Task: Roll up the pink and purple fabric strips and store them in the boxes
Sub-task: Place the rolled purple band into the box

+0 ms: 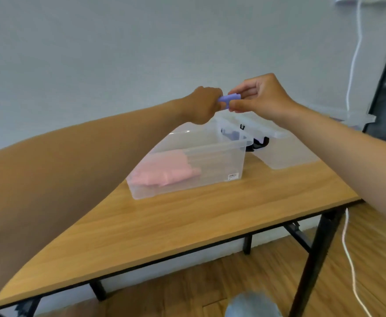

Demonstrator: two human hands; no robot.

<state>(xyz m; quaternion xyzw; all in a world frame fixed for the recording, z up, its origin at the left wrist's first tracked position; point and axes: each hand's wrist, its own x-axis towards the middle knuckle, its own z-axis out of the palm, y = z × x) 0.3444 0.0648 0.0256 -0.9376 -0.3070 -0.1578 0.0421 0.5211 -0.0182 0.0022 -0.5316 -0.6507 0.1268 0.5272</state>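
A small purple fabric roll (229, 100) is held in the air above the boxes, pinched at both ends. My left hand (204, 105) grips its left end with curled fingers. My right hand (259, 97) pinches the right end between thumb and fingertips. Below stands a clear plastic box (210, 165) holding several pink fabric rolls (164, 173). Behind it is a second clear box (288, 154) with purple fabric (234, 135) dimly visible inside and a black latch.
The boxes stand on a wooden table (187, 220) with black legs, set against a pale wall. A clear lid (338, 115) lies at the far right. A white cable (350, 248) hangs down by the table's right corner over the wooden floor.
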